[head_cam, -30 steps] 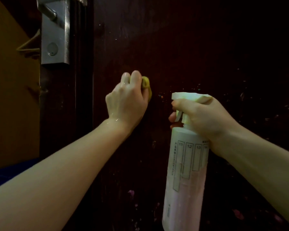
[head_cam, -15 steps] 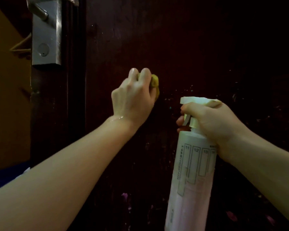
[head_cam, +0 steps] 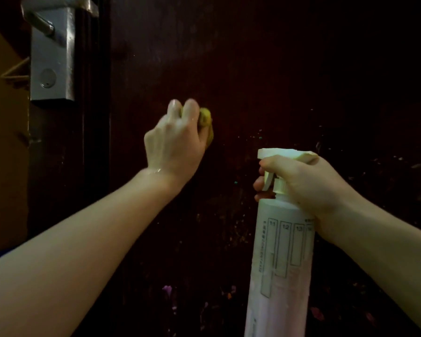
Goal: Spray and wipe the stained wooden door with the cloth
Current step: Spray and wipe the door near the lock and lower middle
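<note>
In the head view, the left hand (head_cam: 174, 142) is balled around a crumpled yellow cloth (head_cam: 206, 122), pressing it against the dark stained wooden door (head_cam: 265, 69) near its middle, right of the silver metal lock plate (head_cam: 51, 69) on the door's left edge. The right hand (head_cam: 301, 183) is wrapped around the neck of a tall white plastic spray bottle (head_cam: 280, 263), fingers at the trigger, nozzle facing the door. Wiping seems underway on one patch. Pale and coloured specks (head_cam: 236, 222) dot the lower and right areas, so most of the cleaning looks undone.
</note>
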The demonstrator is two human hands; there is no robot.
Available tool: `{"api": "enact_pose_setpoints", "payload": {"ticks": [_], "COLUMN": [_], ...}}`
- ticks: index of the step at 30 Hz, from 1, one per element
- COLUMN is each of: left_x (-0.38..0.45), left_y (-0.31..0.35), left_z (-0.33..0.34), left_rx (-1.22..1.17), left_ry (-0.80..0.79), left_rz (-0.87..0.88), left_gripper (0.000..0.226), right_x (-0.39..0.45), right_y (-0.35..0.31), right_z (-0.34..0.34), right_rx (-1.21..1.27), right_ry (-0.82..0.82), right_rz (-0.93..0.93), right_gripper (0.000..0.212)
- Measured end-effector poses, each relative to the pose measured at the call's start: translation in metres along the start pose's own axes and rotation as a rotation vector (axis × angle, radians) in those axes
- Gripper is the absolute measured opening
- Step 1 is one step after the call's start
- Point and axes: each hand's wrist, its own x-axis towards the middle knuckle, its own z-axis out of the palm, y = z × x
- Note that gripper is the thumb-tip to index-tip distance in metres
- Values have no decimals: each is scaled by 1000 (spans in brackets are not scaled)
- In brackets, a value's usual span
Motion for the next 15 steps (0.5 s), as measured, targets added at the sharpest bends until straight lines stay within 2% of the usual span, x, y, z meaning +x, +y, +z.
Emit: {"api": "enact_pose_setpoints", "payload": {"ticks": [1,3,7,9,12,15], "left_x": [9,7,-44,-54,-40,-10], "left_y": [6,19,30,29,25,23], "left_z": [4,10,7,2,1,3], "left_rx": [-2,8,-73,-109,-77,-23], "left_ry": [27,38,-95,-150,-162,-51], "left_rz": [-31,21,367,424,382,170], "left_gripper": [27,24,22,21,29,30], "right_x": [0,0,-2,-6,-9,-7], "right_y": [0,0,0,-2,-6,-8], "right_z": [-2,-6,-13,-17,-23,-24], "right_rx": [-3,-10,40,92,84,54], "right_ry": [18,54,93,92,65,45], "right_rz": [-7,-25,-25,-7,-38,-66], "right_gripper": [21,17,16,16,16,20]}}
